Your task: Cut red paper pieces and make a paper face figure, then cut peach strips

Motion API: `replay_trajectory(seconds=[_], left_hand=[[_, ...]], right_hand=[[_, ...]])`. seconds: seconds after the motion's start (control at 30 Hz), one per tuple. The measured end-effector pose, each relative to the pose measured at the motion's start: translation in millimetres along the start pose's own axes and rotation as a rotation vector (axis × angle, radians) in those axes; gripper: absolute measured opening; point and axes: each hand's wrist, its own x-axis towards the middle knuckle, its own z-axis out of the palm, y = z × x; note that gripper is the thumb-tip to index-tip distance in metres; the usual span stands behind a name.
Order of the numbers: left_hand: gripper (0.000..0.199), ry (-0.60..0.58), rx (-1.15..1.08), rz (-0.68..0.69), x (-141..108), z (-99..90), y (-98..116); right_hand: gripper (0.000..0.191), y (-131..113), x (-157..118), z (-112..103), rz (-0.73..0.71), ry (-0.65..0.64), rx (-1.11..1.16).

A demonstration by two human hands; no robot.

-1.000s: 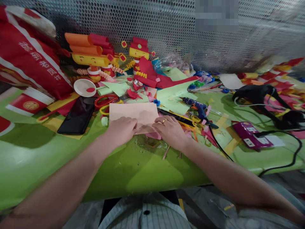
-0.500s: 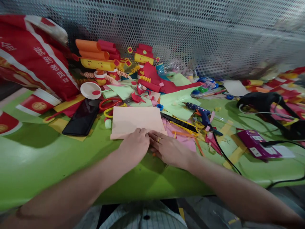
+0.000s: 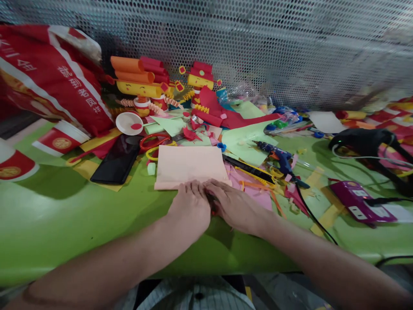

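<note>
A pale peach sheet of paper (image 3: 190, 163) lies on the green table, its near edge rolled or folded over into a narrow strip. My left hand (image 3: 193, 204) rests on the middle of that edge, fingers together and curled over it. Close beside it, my right hand (image 3: 234, 206) presses the same edge farther right with its fingers bent. The two hands nearly touch at the fingertips. Their palms hide part of the rolled edge. Right of the sheet lies a black and yellow cutter (image 3: 248, 168); red-handled scissors (image 3: 154, 140) lie behind its left corner.
A black phone (image 3: 116, 160), paper cups (image 3: 61, 137) and a red bag (image 3: 51, 77) are on the left. Paper figures (image 3: 138, 88) stand behind. A blue glue gun (image 3: 279, 157), paper scraps and a purple power strip (image 3: 361, 201) with cables lie on the right.
The view has shifted slightly, moving the scene rightward. My left hand's fingers now lie flatter along the paper's near edge, and my right hand's fingers have bent more over it.
</note>
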Motion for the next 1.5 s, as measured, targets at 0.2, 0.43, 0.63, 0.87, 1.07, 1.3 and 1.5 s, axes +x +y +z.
replay_trajectory(seconds=[0.2, 0.43, 0.63, 0.87, 1.07, 1.3, 1.5], left_hand=[[0.041, -0.040, 0.007, -0.008, -2, -4.2, -1], [0.034, -0.022, 0.014, -0.039, -3, -5.2, -4], [0.035, 0.015, 0.032, -0.040, -5, -3.9, -6], [0.038, 0.116, 0.073, 0.039, 3, 3.3, -3], [0.042, 0.223, -0.022, -0.003, 11, 14.5, 0], [0.048, 0.135, -0.002, 0.016, 13, 15.8, 1], [0.046, 0.077, 0.013, 0.006, 12, 9.6, 0]], right_hand=[[0.046, 0, -1, 1, 0.061, -0.002, 0.015], [0.039, -3, 1, -4, 0.113, -0.027, 0.032], [0.041, -1, 1, -4, 0.094, -0.037, -0.005], [0.036, 1, 3, -7, 0.052, -0.041, -0.089], [0.035, 9, 2, -5, 0.133, 0.026, -0.172], [0.050, 7, 4, -1, 0.048, -0.091, -0.092], [0.053, 2, 6, -4, 0.091, -0.118, -0.042]])
